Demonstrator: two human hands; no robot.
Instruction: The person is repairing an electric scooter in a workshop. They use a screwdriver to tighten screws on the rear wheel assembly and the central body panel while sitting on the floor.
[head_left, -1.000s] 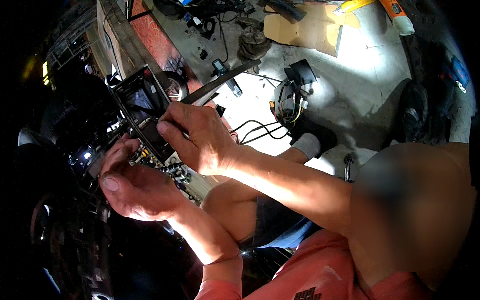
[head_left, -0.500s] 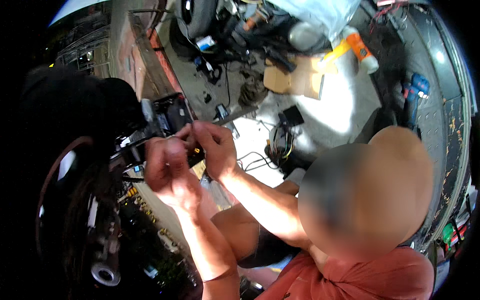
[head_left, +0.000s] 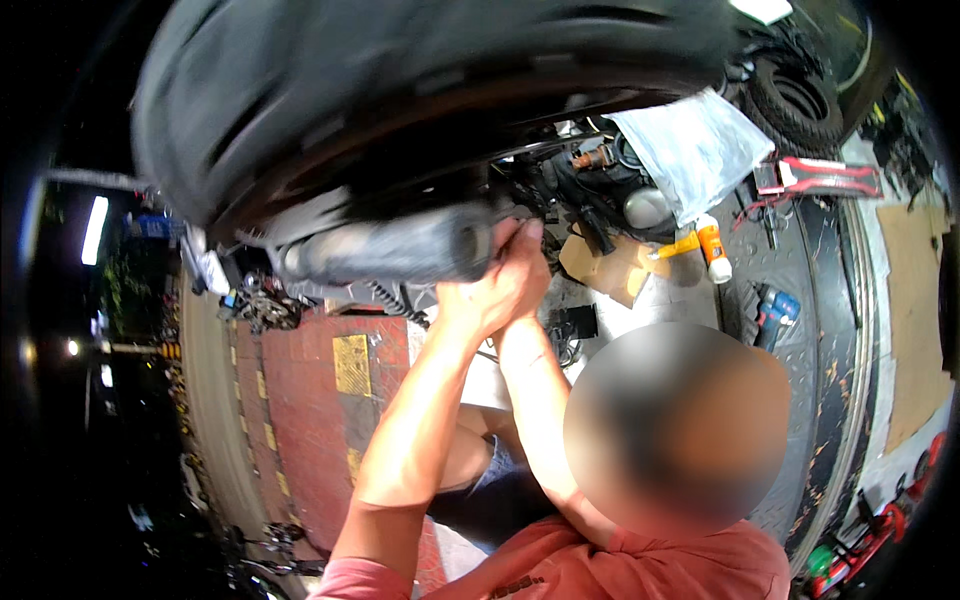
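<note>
Both hands, held side by side a second earlier, now overlap, and the view has swung so that a large black tyre fills the upper part; the left hand lies against the right hand, their boundary hard to make out; fingers are curled, but whether they grip anything cannot be told; a dark cylinder, lying below the tyre, has its round end just beside the fingers; tyre and cylinder obstruct the space beyond.

Surroundings, right of the hands: a piece of cardboard on the floor; a yellow object touching an orange-and-white bottle; a pale plastic sheet above these; a blue drill farther right; a stacked-looking pair of tyres at upper right; left, reddish paving with a yellow patch.
</note>
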